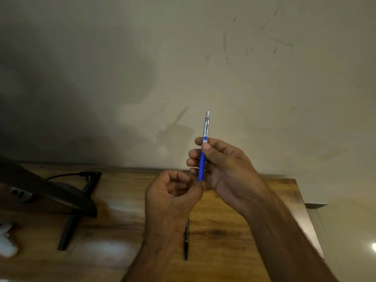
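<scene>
- Head view, frame middle: blue pen [202, 165] gripped in right hand [225, 169], held up above wooden table [234, 231], beige wall [264, 78] behind.
- No lettering legible on barrel at this size.
- Long axis near vertical: clear clicker end pointing to 12 o'clock, blue grip end to 6 o'clock, top leaning slightly toward 1 o'clock.
- Right hand pose: forearm running off to 5 o'clock, palm turned toward 9 o'clock, thumb pressed on front of barrel where clear meets blue, four fingers wrapped behind; firm hold at mid-barrel.
- Left hand [175, 194] at 7 o'clock of pen: forearm running down to 6 o'clock, fingers curled into palm, thumb tip touching pen's lower end; cannot tell whether pinching that end or only resting on it.
- Thin white strand [195, 167] at 9 o'clock of barrel, by right fingers; too small to identify.
- Black pen [186, 240] flat on table at 6 o'clock of hands, long axis 12-to-6, tip toward 6, top end hidden behind left wrist.
- Black stand [67, 200] at 9 o'clock, black cable [61, 176] at 10 o'clock, blurred white lump [7, 241] at 8 o'clock frame edge.
</scene>
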